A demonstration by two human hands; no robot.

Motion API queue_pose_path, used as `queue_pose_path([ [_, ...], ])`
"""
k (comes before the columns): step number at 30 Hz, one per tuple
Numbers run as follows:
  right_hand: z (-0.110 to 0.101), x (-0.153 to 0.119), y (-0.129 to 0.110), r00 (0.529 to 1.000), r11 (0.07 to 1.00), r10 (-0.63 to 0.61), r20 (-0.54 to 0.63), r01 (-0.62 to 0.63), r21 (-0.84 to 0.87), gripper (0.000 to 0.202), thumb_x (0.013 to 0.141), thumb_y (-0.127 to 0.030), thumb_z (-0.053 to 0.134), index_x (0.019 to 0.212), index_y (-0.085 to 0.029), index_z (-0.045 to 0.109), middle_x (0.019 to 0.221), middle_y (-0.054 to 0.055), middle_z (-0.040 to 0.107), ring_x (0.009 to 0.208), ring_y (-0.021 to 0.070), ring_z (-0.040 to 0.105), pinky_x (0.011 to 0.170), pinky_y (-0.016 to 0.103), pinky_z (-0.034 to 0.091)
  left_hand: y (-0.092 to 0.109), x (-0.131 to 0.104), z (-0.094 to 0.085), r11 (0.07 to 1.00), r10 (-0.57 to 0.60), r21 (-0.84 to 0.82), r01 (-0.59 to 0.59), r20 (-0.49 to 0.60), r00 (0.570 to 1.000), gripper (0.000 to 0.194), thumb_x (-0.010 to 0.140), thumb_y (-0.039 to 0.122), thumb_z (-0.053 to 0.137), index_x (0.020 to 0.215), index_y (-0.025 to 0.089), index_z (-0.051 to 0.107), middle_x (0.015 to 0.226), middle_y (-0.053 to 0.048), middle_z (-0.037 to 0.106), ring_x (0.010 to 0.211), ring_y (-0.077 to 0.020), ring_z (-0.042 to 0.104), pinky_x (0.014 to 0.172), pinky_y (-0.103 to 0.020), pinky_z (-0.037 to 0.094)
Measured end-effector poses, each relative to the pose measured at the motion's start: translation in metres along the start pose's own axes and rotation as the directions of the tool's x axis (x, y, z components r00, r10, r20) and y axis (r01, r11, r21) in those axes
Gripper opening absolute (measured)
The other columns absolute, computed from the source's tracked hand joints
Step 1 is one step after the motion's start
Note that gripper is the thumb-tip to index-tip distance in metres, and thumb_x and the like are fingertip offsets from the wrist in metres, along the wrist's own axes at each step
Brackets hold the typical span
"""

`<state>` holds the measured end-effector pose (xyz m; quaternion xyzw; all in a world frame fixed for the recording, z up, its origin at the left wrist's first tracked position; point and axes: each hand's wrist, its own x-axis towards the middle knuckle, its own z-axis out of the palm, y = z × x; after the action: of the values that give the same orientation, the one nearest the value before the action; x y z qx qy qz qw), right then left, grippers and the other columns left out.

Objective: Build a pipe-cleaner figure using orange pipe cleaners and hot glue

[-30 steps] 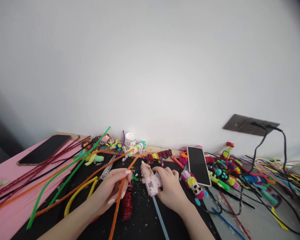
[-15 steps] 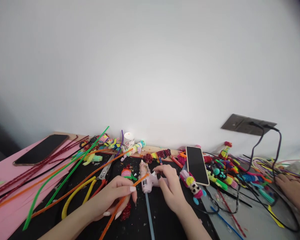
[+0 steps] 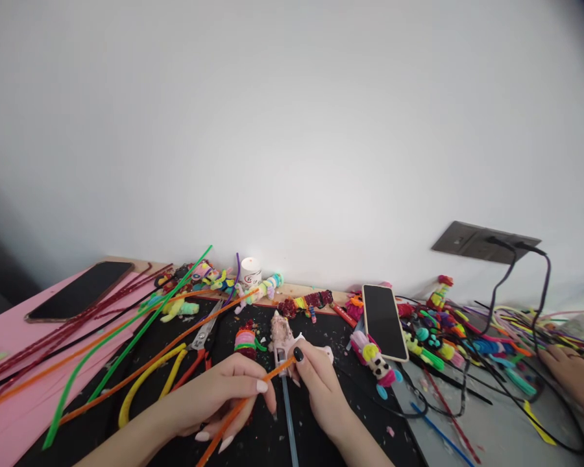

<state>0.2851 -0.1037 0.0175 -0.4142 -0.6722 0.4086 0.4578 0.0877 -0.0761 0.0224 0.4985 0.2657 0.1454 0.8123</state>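
Observation:
An orange pipe cleaner (image 3: 230,420) runs between my two hands. My left hand (image 3: 233,392) pinches it between thumb and fingers, and its tail hangs toward the lower edge. Near its upper tip, my right hand (image 3: 316,383) grips the pipe cleaner between thumb and forefinger. Just behind the fingers lies a pale hot glue gun (image 3: 281,334), its nozzle end crusted and a clear bluish glue stick (image 3: 289,421) trailing from its back. A small pipe-cleaner figure (image 3: 246,340) in red, pink and green lies beyond my left hand.
Scissors (image 3: 205,332), yellow and green pipe cleaners (image 3: 126,340) lie left. A dark phone (image 3: 80,292) rests on pink paper (image 3: 17,324). Right are a white-edged phone (image 3: 385,322), a spotted figure (image 3: 376,363), black cables (image 3: 540,311) and a co-worker's hand (image 3: 569,373).
My right hand has left the glue gun and moved down and left to pinch the orange pipe cleaner's tip. My left hand has kept its hold, shifting slightly.

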Motion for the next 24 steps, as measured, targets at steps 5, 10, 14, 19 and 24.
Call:
queue_pose_path([
  [5,0.0005,-0.0012,0.0041,1.000,1.000,0.017,0.006,-0.017,-0.009,0.040,0.095,-0.046,0.036,0.066,-0.020,0.041,0.062,-0.003,0.040,0.059,0.0134,0.036,0.056,0.026,0.027,0.0032,-0.0014,0.0037,0.999,-0.021,0.032,0.021,0.009,1.000,0.026,0.088,0.035,0.046,0.090,0.015,0.062,0.037,0.005,0.055,0.018,-0.0037,0.024,0.020,-0.012,0.014],
  [10,0.0016,0.0002,0.0012,0.997,0.998,0.016,0.072,-0.012,-0.055,0.041,0.095,-0.046,0.035,0.065,-0.020,0.040,0.062,-0.003,0.039,0.059,0.0138,0.035,0.057,0.027,0.027,0.0019,0.0023,0.0036,0.991,0.016,0.137,-0.010,-0.040,0.999,0.031,0.092,0.043,0.042,0.089,0.016,0.057,0.040,0.005,0.056,0.019,-0.0032,0.028,0.022,-0.010,0.023],
  [14,0.0022,0.0005,-0.0018,0.996,0.997,0.022,0.084,-0.016,-0.072,0.039,0.095,-0.043,0.036,0.064,-0.020,0.041,0.060,-0.004,0.036,0.058,0.0138,0.035,0.057,0.027,0.026,-0.0001,0.0045,0.0030,0.971,0.037,0.240,-0.015,-0.086,0.996,0.032,0.091,0.045,0.043,0.089,0.016,0.055,0.042,0.005,0.057,0.021,-0.0039,0.034,0.023,-0.010,0.026],
  [19,0.0019,-0.0010,-0.0019,0.996,0.993,0.018,0.088,-0.008,-0.114,0.039,0.096,-0.040,0.035,0.066,-0.019,0.046,0.062,-0.003,0.039,0.062,0.0143,0.038,0.060,0.027,0.028,-0.0016,0.0036,0.0043,0.939,0.075,0.342,-0.022,-0.143,0.987,0.032,0.091,0.046,0.043,0.091,0.016,0.056,0.044,0.006,0.056,0.023,-0.0031,0.032,0.024,-0.009,0.025],
  [24,0.0012,-0.0019,-0.0036,0.995,0.989,0.026,0.096,-0.012,-0.149,0.039,0.097,-0.039,0.034,0.068,-0.019,0.052,0.064,-0.002,0.041,0.065,0.0152,0.041,0.062,0.027,0.029,-0.0039,0.0032,0.0050,0.907,0.120,0.419,-0.043,-0.160,0.980,0.032,0.092,0.045,0.041,0.093,0.017,0.056,0.044,0.007,0.055,0.024,-0.0031,0.030,0.025,-0.010,0.024],
])
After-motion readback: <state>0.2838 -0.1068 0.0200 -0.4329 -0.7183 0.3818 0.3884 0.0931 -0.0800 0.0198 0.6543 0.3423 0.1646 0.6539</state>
